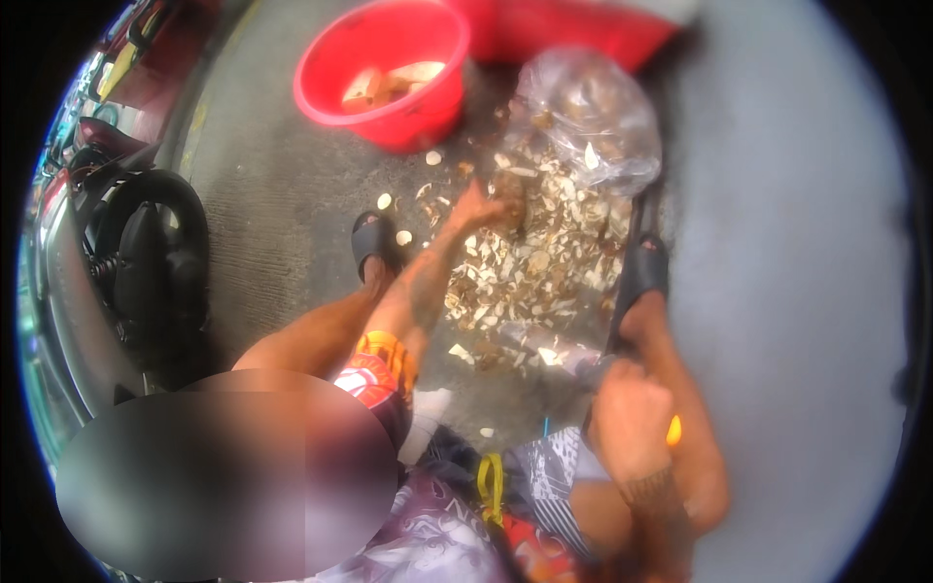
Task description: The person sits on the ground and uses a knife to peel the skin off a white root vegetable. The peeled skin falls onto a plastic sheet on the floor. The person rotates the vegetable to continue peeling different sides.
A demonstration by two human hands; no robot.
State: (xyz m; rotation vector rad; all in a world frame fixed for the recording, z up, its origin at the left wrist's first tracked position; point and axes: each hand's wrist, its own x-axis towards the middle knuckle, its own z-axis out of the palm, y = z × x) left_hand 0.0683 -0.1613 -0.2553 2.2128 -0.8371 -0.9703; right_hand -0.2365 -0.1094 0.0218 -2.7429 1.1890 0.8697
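My left hand [481, 208] reaches out over the left edge of a heap of pale and brown peelings [554, 255] on the ground. Its fingers are at a brown, rough lump [512, 197]; blur hides whether they grip it. Closed in a fist, my right hand [630, 419] is above my right thigh, near the shin. A yellow end [674, 430], seemingly of a tool's handle, sticks out beside that fist; the rest of the tool is unclear. Beyond the heap stands a clear plastic bag [590, 120] filled with brownish contents. A red plastic basin [383, 116] holds pale peeled pieces [415, 76].
A second red container [568, 29] is at the top. My sandalled feet flank the peelings. A clear plastic piece [525, 335] lies at the heap's near edge. At left is a motorcycle wheel [153, 255]. A pale, smooth surface [780, 291] runs along the right.
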